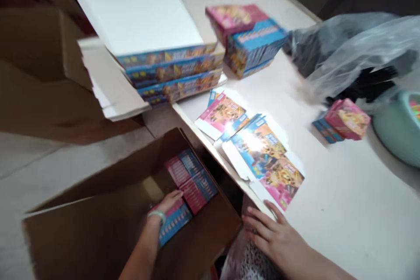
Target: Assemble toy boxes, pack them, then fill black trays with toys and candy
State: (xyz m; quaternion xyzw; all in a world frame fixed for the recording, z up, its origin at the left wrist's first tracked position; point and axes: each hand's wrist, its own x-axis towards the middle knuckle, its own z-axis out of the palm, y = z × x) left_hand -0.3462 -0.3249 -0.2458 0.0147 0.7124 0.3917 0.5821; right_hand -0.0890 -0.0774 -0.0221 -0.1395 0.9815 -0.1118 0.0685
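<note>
My left hand (170, 203) reaches down into an open brown cardboard box (98, 223) on the floor. Its fingers rest on the pink and blue small boxes (193, 181) packed at the bottom; whether they grip one is unclear. A pale green band sits on that wrist. My right hand (272, 232) lies flat at the near edge of the white table (344, 201), fingers stretched out, empty. Just beyond it lie several flattened pink and blue cartons (259, 148).
A white tray-like carton (138, 17) sits on a stack of blue flat packs (173, 74). Pink and blue box stacks (249, 37) stand behind. A clear plastic bag (354, 52), two small boxes (344, 120) and a teal bowl (400, 129) are at right.
</note>
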